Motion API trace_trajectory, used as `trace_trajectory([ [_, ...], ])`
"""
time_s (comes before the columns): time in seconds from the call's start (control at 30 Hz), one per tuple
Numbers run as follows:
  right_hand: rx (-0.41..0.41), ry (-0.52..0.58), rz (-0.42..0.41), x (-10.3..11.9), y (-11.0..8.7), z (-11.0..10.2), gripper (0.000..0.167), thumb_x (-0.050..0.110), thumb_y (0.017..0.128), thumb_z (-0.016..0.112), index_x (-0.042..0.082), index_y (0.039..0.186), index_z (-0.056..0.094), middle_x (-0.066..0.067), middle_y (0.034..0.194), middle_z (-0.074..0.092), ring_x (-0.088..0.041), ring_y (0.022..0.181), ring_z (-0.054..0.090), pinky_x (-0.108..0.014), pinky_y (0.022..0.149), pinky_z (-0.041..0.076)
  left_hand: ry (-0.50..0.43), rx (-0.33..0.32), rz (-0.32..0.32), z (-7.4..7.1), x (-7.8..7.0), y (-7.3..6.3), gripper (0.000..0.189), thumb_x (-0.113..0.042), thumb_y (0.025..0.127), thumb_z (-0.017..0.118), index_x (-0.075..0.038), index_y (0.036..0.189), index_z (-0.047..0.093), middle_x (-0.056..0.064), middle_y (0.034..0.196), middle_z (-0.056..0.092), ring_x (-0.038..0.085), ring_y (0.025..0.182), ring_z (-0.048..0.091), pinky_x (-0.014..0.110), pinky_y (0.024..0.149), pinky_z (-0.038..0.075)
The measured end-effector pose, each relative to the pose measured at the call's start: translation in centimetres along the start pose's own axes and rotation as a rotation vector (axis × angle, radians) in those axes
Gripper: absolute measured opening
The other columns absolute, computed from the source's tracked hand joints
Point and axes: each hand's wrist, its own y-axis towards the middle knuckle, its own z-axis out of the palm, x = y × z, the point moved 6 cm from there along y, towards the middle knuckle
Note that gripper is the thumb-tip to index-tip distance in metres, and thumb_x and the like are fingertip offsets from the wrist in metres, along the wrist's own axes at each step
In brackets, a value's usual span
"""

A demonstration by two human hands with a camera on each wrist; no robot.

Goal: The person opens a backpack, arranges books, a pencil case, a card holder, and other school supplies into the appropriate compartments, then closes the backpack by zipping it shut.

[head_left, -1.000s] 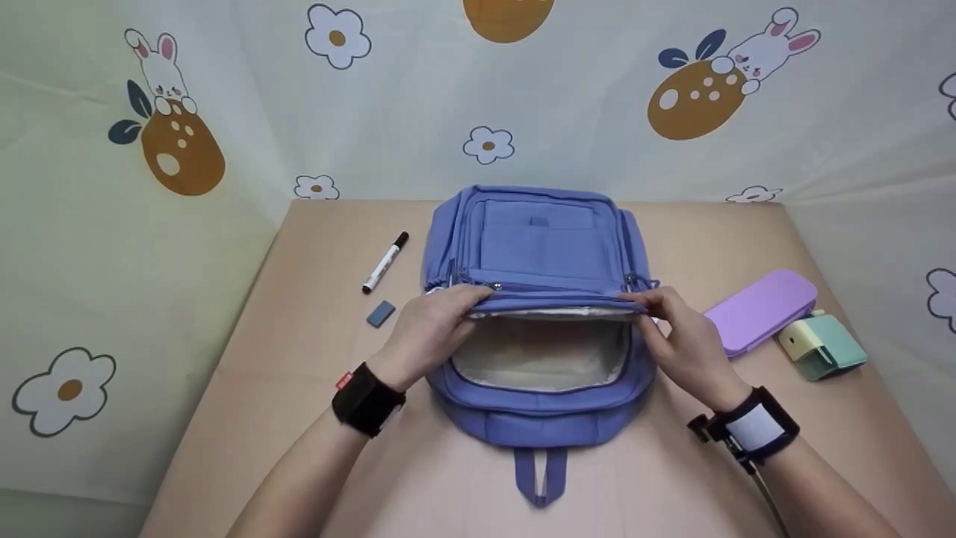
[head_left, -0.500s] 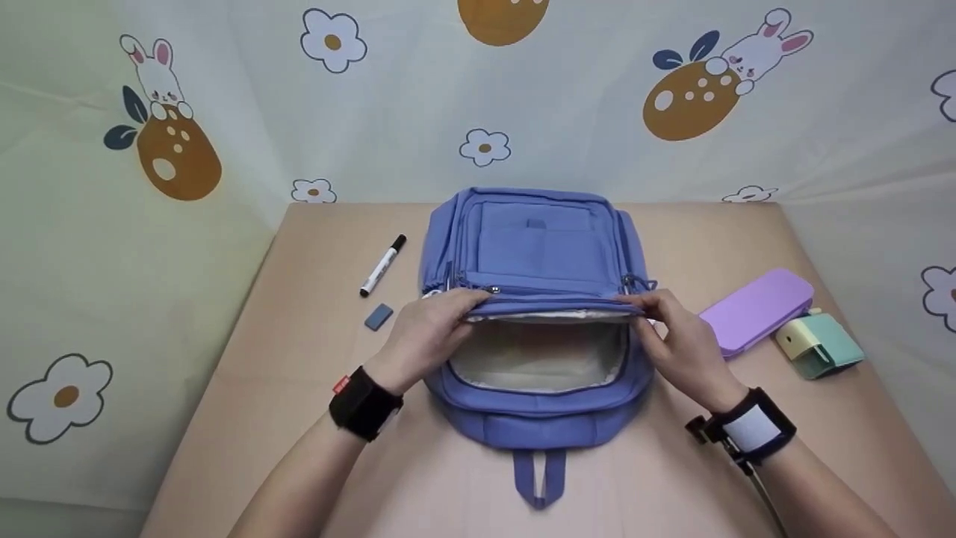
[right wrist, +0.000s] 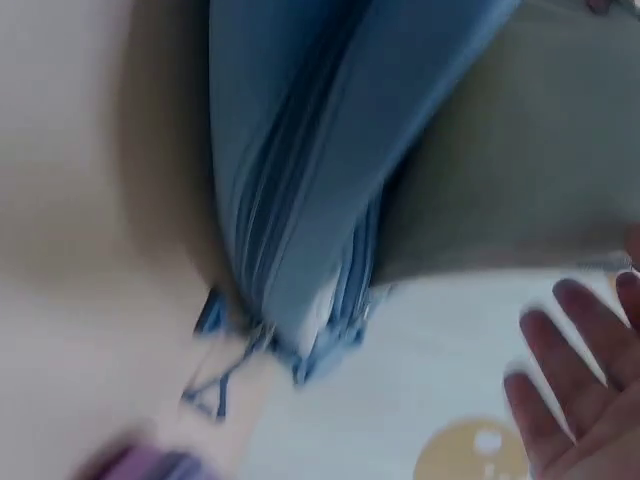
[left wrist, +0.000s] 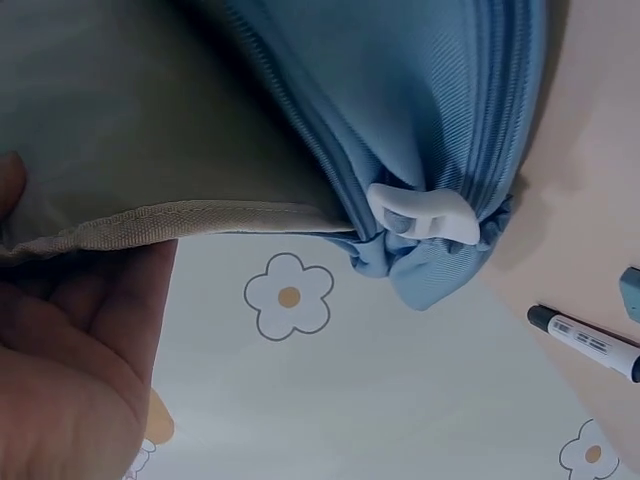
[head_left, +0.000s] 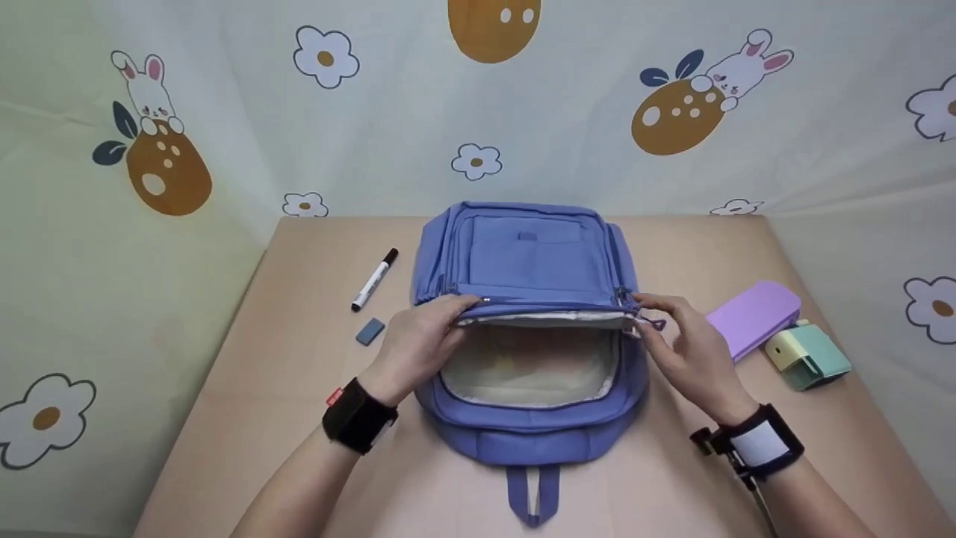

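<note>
A blue backpack (head_left: 534,258) lies front up on the table, its main compartment unzipped and gaping toward me. Pale lining (head_left: 530,366) shows inside. My left hand (head_left: 418,340) pinches the lifted edge at the left corner; the left wrist view shows the thumb inside and the fingers (left wrist: 130,310) underneath. At the right corner, my right hand (head_left: 694,355) holds the same edge between thumb and index finger, while its other fingers (right wrist: 570,350) spread loosely in the blurred right wrist view. A cord loop (head_left: 653,323) hangs beside that hand.
Left of the backpack lie a black-capped white marker (head_left: 375,280) and a small blue-grey eraser (head_left: 370,331). A purple case (head_left: 756,317) and a green-and-cream pencil sharpener (head_left: 810,355) sit to the right. Patterned cloth (head_left: 403,112) stands behind the table (head_left: 246,388).
The head view has tilted slightly upward, so everything sits lower. The cord loop has swung down beside my right hand, whose thumb and index finger have shifted at the edge. My left hand keeps its hold.
</note>
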Motion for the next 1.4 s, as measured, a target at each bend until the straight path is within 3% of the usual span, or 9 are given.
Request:
trace_trajectory([
  [0.1, 0.006, -0.136, 0.148, -2.3, -0.8, -0.8, 0.044, 0.013, 0.093, 0.073, -0.001, 0.132, 0.060, -0.020, 0.142, 0.057, -0.037, 0.113, 0.061, -0.047, 0.102, 0.046, -0.012, 0.001, -0.029, -0.4, 0.2, -0.2, 0.032, -0.008, 0.093, 0.071, -0.012, 0.124, 0.071, 0.005, 0.116, 0.074, 0.022, 0.104, 0.072, 0.041, 0.079, 0.060],
  [0.17, 0.067, -0.243, 0.270, -4.1, -1.4, -1.0, 0.056, 0.026, 0.095, 0.072, -0.005, 0.138, 0.053, -0.031, 0.149, 0.045, -0.055, 0.138, 0.036, -0.071, 0.111, 0.025, -0.020, 0.012, -0.041, -0.5, 0.3, -0.2, 0.032, -0.009, 0.093, 0.071, -0.012, 0.125, 0.070, 0.005, 0.117, 0.073, 0.023, 0.106, 0.071, 0.041, 0.082, 0.059],
  [0.27, 0.214, -0.363, 0.431, -6.4, -2.5, -0.8, 0.077, 0.046, 0.098, 0.064, -0.007, 0.149, 0.040, -0.040, 0.155, 0.026, -0.065, 0.141, 0.016, -0.083, 0.106, 0.012, -0.025, 0.031, -0.048, -0.5, 0.5, 0.0, 0.031, -0.011, 0.094, 0.072, -0.011, 0.125, 0.070, 0.006, 0.117, 0.073, 0.023, 0.107, 0.071, 0.041, 0.085, 0.059],
  [0.4, 0.301, -0.436, 0.529, -8.4, -3.1, -0.4, 0.090, 0.056, 0.098, 0.058, -0.008, 0.154, 0.030, -0.043, 0.157, 0.013, -0.070, 0.140, 0.006, -0.087, 0.101, 0.008, -0.029, 0.049, -0.050, -0.4, 0.5, 0.4, 0.029, -0.013, 0.095, 0.071, -0.010, 0.124, 0.070, 0.006, 0.116, 0.074, 0.022, 0.105, 0.071, 0.040, 0.085, 0.059],
  [0.53, 0.309, -0.478, 0.536, -9.5, -2.9, 0.4, 0.079, 0.047, 0.101, 0.056, -0.011, 0.150, 0.035, -0.045, 0.155, 0.016, -0.070, 0.139, 0.008, -0.087, 0.100, 0.011, -0.033, 0.055, -0.059, -0.3, 0.5, 0.4, 0.029, -0.014, 0.096, 0.071, -0.012, 0.124, 0.071, 0.005, 0.117, 0.074, 0.022, 0.106, 0.071, 0.039, 0.085, 0.058],
  [0.7, 0.324, -0.474, 0.472, -9.8, -3.0, 1.2, 0.061, 0.026, 0.100, 0.056, -0.012, 0.146, 0.042, -0.041, 0.153, 0.027, -0.064, 0.140, 0.018, -0.085, 0.103, 0.013, -0.044, 0.066, -0.069, -0.2, 0.5, 0.2, 0.029, -0.013, 0.096, 0.070, -0.012, 0.125, 0.070, 0.005, 0.119, 0.073, 0.022, 0.109, 0.070, 0.040, 0.087, 0.058],
  [0.83, 0.376, -0.394, 0.464, -9.9, -3.2, 1.3, 0.073, 0.021, 0.093, 0.059, -0.013, 0.151, 0.032, -0.043, 0.155, 0.021, -0.066, 0.140, 0.014, -0.080, 0.107, 0.015, -0.056, 0.085, -0.084, -0.2, 0.5, 0.2, 0.030, -0.013, 0.097, 0.069, -0.013, 0.126, 0.070, 0.005, 0.121, 0.072, 0.022, 0.111, 0.069, 0.041, 0.089, 0.057],
  [1.07, 0.473, -0.359, 0.583, -10.2, -3.1, 1.0, 0.090, 0.040, 0.095, 0.066, -0.005, 0.158, 0.020, -0.047, 0.155, 0.005, -0.078, 0.127, 0.019, -0.084, 0.096, 0.027, -0.079, 0.111, -0.112, -0.2, 0.4, 0.4, 0.031, -0.013, 0.097, 0.069, -0.011, 0.127, 0.070, 0.007, 0.123, 0.072, 0.024, 0.113, 0.068, 0.041, 0.093, 0.056],
  [1.4, 0.434, -0.341, 0.586, -9.6, -2.3, -0.7, 0.080, 0.027, 0.098, 0.058, 0.003, 0.162, 0.017, -0.040, 0.160, 0.004, -0.075, 0.128, 0.022, -0.085, 0.093, 0.030, -0.092, 0.074, -0.115, -0.7, 0.4, 0.9, 0.030, -0.012, 0.096, 0.069, -0.009, 0.126, 0.070, 0.008, 0.122, 0.072, 0.025, 0.113, 0.068, 0.041, 0.094, 0.055],
])
